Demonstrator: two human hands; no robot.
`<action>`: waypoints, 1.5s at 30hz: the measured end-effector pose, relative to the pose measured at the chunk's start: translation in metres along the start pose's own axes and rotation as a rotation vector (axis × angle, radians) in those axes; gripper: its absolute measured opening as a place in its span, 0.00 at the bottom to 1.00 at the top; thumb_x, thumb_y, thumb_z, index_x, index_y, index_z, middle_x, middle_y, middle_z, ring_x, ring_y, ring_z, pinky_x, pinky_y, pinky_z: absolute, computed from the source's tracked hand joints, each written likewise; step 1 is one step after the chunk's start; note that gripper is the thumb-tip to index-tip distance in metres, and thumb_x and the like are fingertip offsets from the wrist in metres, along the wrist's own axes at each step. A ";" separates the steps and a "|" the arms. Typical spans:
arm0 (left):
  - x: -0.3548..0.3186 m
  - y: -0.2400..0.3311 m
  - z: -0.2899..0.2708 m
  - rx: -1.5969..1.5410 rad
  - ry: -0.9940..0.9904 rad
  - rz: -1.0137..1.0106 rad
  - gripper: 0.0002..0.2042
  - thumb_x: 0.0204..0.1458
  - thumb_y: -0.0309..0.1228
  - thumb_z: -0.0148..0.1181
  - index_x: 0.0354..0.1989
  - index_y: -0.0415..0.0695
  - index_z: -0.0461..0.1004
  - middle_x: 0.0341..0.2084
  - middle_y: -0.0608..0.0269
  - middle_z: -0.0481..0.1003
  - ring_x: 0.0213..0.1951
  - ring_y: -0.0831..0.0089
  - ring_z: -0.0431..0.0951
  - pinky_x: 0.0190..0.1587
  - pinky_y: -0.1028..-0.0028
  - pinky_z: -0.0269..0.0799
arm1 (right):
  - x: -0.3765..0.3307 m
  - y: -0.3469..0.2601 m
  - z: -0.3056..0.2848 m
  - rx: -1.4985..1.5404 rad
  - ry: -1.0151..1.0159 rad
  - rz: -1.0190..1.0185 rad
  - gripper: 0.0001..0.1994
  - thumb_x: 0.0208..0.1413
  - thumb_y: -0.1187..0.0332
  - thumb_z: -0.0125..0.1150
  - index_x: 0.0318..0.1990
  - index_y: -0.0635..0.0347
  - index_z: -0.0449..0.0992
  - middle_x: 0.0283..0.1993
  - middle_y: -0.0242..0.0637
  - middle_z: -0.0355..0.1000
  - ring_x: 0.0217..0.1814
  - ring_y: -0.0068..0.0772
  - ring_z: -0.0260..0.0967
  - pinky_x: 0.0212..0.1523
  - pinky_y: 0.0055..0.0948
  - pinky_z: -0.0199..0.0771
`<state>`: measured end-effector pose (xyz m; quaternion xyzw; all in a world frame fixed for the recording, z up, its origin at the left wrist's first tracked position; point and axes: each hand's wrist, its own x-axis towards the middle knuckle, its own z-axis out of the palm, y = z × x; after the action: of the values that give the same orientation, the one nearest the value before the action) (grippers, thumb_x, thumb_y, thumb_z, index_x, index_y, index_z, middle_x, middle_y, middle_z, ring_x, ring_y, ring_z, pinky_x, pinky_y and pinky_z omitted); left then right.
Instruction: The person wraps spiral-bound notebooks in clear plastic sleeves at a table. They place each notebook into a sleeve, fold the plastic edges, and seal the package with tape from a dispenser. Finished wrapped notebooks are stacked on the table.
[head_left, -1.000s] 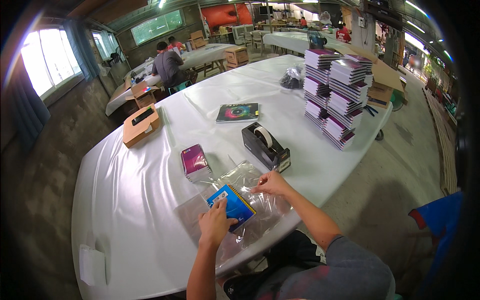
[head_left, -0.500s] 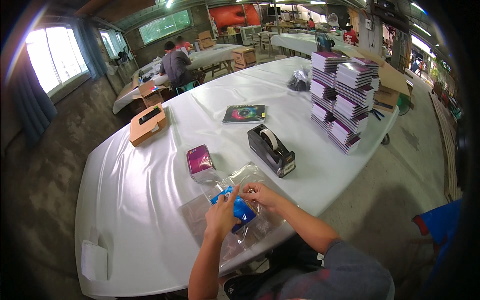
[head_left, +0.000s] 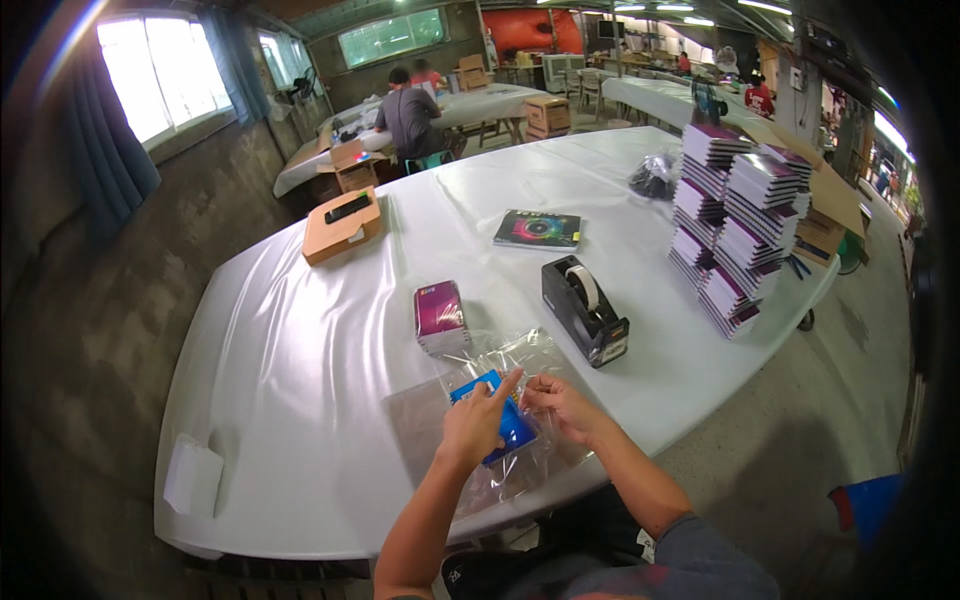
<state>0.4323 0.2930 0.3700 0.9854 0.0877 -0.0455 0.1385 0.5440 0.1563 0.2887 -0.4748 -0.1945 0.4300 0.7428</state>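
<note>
1. Right hand has come closer to the blue spiral notebook than it was a second ago, when it worked out to the right over the film. Left hand has shifted too: index finger now straight, aimed at the notebook's far right corner. View has swung a little left.
2. Notebook lies flat on clear plastic film at the near edge of the table, spiral binding on its right side.
3. Left hand loosely spread, resting over the cover's left part, index stretched out. Right fingertips drawn together just beside the binding, at the film; cannot tell whether film is pinched between them. Hands close, palms apart; contact at the fingertips unclear.
4. Just beyond the film, slightly left: small stack of purple notebooks. Farther right: black tape dispenser with a pale roll, set at a slant.
5. Beyond those, mid-table: dark book with a multicoloured ring on its cover.
6. Far left: brown cardboard box, black device on top. Near left: white packet.
7. Far right: tall stacks of spiral notebooks, dark bagged bundle just left of them.
8. Past the table, a seated person at another table.
</note>
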 end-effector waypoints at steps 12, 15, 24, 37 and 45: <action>-0.002 -0.016 0.012 -0.082 0.086 0.058 0.41 0.27 0.27 0.71 0.58 0.46 0.63 0.51 0.54 0.68 0.47 0.55 0.73 0.46 0.63 0.71 | -0.008 0.002 0.000 0.022 0.014 -0.004 0.05 0.60 0.67 0.52 0.37 0.57 0.70 0.37 0.31 0.71 0.41 0.22 0.70 0.45 0.25 0.71; -0.007 -0.016 0.012 -0.132 0.117 0.060 0.39 0.28 0.27 0.70 0.58 0.43 0.63 0.52 0.53 0.67 0.48 0.54 0.72 0.48 0.62 0.70 | -0.008 0.004 -0.001 0.060 0.030 -0.016 0.05 0.60 0.66 0.53 0.37 0.57 0.70 0.36 0.31 0.71 0.40 0.22 0.70 0.44 0.24 0.71; -0.015 -0.018 0.015 -0.217 0.135 0.051 0.33 0.34 0.26 0.68 0.54 0.42 0.64 0.54 0.53 0.64 0.49 0.52 0.71 0.49 0.61 0.70 | -0.039 -0.015 -0.033 -0.826 0.611 -0.209 0.13 0.51 0.66 0.63 0.40 0.59 0.67 0.35 0.35 0.69 0.35 0.33 0.70 0.37 0.32 0.70; -0.017 -0.023 0.014 -0.250 0.183 0.048 0.34 0.36 0.29 0.68 0.56 0.41 0.61 0.54 0.52 0.63 0.50 0.50 0.69 0.49 0.60 0.69 | -0.083 0.013 0.045 -1.305 0.189 -0.783 0.19 0.39 0.80 0.63 0.44 0.59 0.73 0.39 0.42 0.71 0.41 0.44 0.69 0.39 0.35 0.71; -0.020 -0.011 0.002 -0.168 -0.012 0.011 0.38 0.40 0.22 0.62 0.63 0.51 0.56 0.48 0.49 0.66 0.39 0.52 0.76 0.42 0.61 0.73 | -0.090 0.007 0.048 -0.995 0.140 -0.693 0.10 0.39 0.84 0.61 0.30 0.58 0.78 0.29 0.34 0.76 0.30 0.34 0.72 0.32 0.29 0.72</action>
<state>0.4107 0.2997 0.3677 0.9705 0.0850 -0.0429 0.2214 0.4576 0.1097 0.3163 -0.7011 -0.4660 -0.0115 0.5396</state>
